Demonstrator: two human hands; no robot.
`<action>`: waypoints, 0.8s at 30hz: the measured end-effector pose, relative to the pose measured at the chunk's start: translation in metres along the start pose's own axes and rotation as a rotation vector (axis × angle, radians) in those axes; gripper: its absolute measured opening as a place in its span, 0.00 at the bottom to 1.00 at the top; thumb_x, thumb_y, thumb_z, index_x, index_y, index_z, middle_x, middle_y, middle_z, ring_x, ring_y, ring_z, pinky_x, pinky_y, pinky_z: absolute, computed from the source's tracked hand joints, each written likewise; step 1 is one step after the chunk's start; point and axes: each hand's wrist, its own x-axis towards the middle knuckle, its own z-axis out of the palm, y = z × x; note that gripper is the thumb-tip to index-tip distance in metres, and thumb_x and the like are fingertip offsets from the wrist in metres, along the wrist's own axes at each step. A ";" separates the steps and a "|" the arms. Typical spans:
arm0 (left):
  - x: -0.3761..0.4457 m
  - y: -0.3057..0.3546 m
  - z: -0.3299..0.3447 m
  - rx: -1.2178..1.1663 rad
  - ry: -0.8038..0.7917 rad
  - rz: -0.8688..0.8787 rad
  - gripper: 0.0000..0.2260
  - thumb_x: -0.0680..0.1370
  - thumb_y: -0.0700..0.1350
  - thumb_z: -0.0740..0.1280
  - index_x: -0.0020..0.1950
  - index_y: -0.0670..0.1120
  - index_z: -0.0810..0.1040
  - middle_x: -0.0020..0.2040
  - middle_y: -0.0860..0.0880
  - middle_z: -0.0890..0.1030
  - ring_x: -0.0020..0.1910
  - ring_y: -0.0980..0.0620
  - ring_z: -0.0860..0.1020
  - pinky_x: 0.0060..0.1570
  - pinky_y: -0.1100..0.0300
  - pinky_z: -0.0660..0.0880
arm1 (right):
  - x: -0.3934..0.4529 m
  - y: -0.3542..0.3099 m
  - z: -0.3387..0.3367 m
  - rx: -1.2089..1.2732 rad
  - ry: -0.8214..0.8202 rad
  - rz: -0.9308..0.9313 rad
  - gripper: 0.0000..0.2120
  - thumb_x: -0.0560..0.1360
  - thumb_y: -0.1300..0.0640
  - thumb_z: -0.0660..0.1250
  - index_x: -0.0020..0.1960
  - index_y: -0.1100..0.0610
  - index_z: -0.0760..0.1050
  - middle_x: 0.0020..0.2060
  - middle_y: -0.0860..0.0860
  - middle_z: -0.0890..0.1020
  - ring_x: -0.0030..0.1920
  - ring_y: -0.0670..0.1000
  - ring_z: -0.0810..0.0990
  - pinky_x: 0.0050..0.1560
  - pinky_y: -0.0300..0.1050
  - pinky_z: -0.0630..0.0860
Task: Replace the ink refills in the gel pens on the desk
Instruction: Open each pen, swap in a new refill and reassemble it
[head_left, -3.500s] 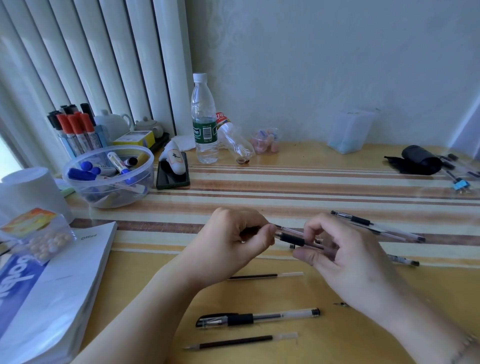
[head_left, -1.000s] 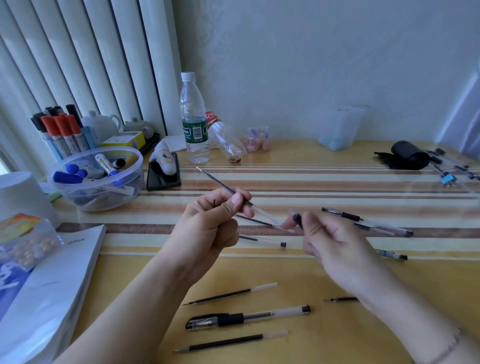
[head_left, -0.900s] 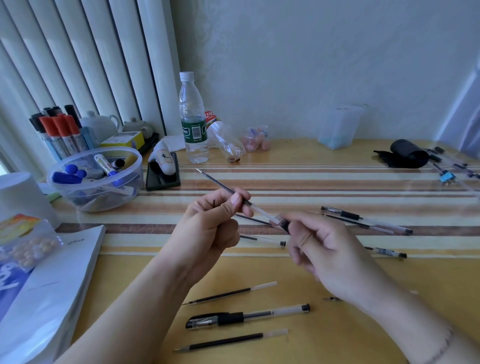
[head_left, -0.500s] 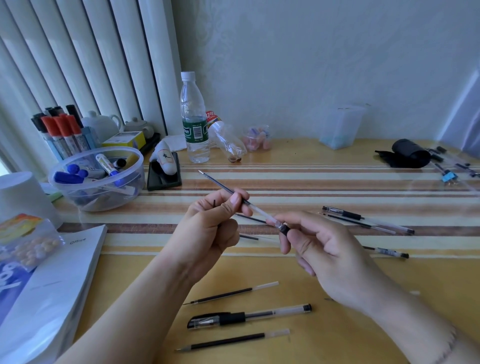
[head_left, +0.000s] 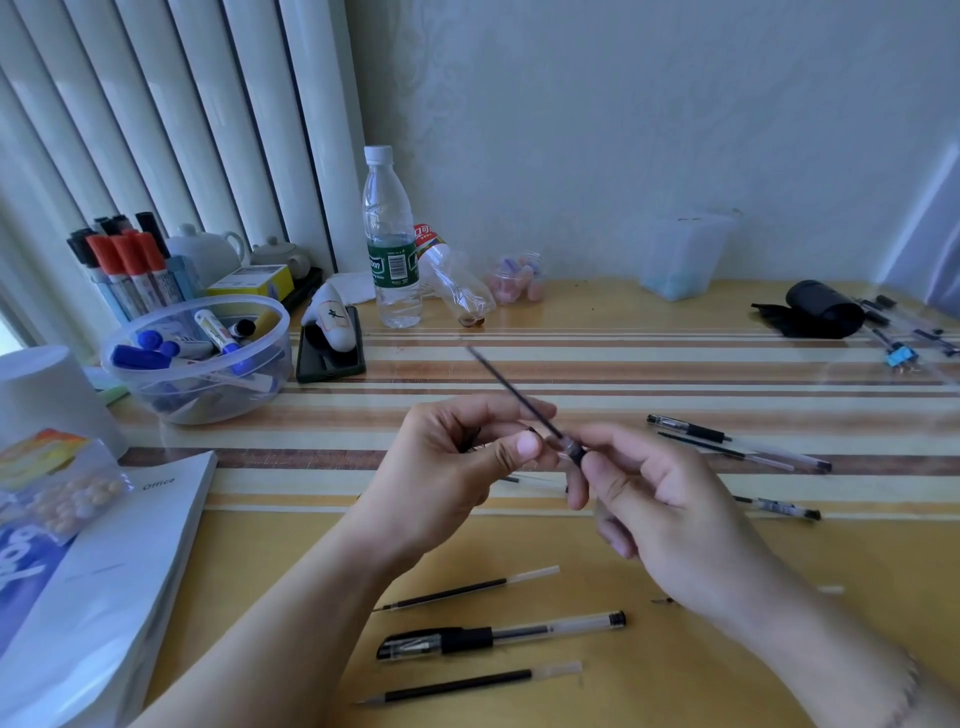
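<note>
My left hand pinches a thin black ink refill near its lower end, and the refill's tip points up and to the left. My right hand grips the clear pen barrel, whose dark end meets the refill's lower end. Most of the barrel is hidden inside that hand. On the yellow desk near me lie a loose refill, a capped gel pen and another refill. More pens lie to the right.
A clear bowl of markers, a water bottle and a phone stand at the back left. A white book lies at the near left. A black pouch sits at the far right.
Both hands shifted slightly right. The right hand brought the barrel up to the refill's rear end, and the refill now sits lower against the barrel. Pens on the desk have not moved.
</note>
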 end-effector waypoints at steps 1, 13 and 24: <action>0.000 0.001 0.000 -0.012 -0.002 -0.018 0.10 0.70 0.44 0.72 0.51 0.46 0.81 0.36 0.50 0.86 0.22 0.62 0.70 0.24 0.67 0.60 | 0.000 -0.002 0.000 0.049 0.016 -0.010 0.13 0.74 0.50 0.59 0.54 0.47 0.79 0.35 0.51 0.79 0.26 0.51 0.68 0.29 0.39 0.68; 0.000 0.006 -0.003 -0.052 0.026 -0.078 0.05 0.67 0.40 0.73 0.38 0.50 0.83 0.37 0.45 0.87 0.22 0.60 0.70 0.24 0.67 0.62 | 0.000 -0.006 -0.005 0.029 0.063 -0.065 0.09 0.71 0.52 0.66 0.50 0.52 0.77 0.38 0.52 0.84 0.28 0.53 0.75 0.31 0.34 0.71; 0.000 0.005 -0.003 0.013 0.037 -0.080 0.04 0.66 0.42 0.75 0.38 0.49 0.83 0.41 0.34 0.84 0.23 0.61 0.71 0.25 0.68 0.64 | -0.003 0.001 -0.006 -0.311 0.082 -0.101 0.08 0.74 0.56 0.69 0.48 0.42 0.76 0.41 0.42 0.83 0.30 0.54 0.76 0.35 0.51 0.77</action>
